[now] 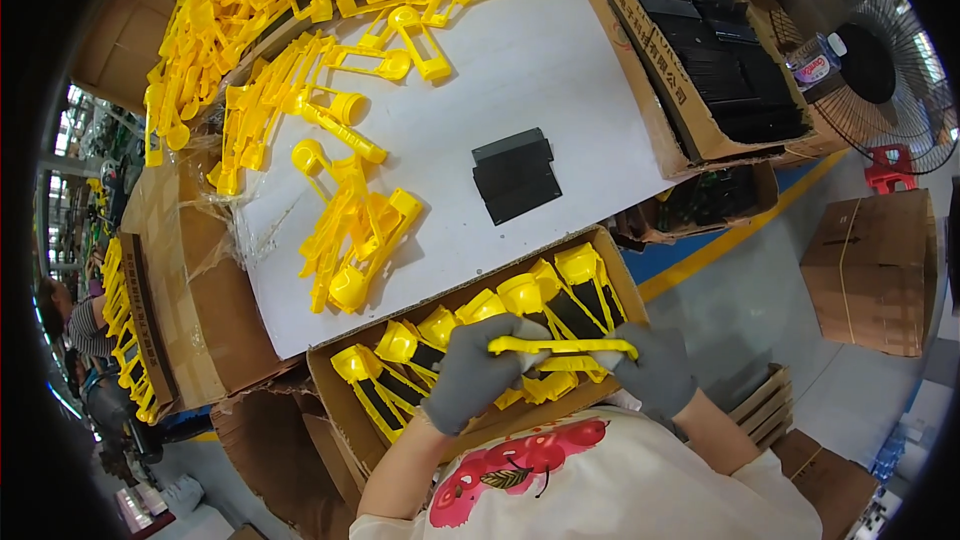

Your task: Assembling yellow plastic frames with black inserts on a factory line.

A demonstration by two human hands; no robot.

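Note:
Both my grey-gloved hands hold a long yellow plastic frame (562, 346) by its two ends, seen nearly edge-on. My left hand (474, 376) grips the left end and my right hand (655, 370) the right end, with fingers closed. Beneath the frame is an open cardboard box (628, 288), close to my body. Inside it stand several yellow frames with rounded cup-like ends (352, 364), with black panels (572, 314) showing in them. My hands hide part of the box's contents.
On the white table (440, 150) lie black panels (516, 178) and a loose heap of yellow frames (355, 230). A larger yellow pile (260, 0) fills the back left. A carton of black panels (715, 50), a bottle (815, 65) and a fan (870, 60) stand at the right.

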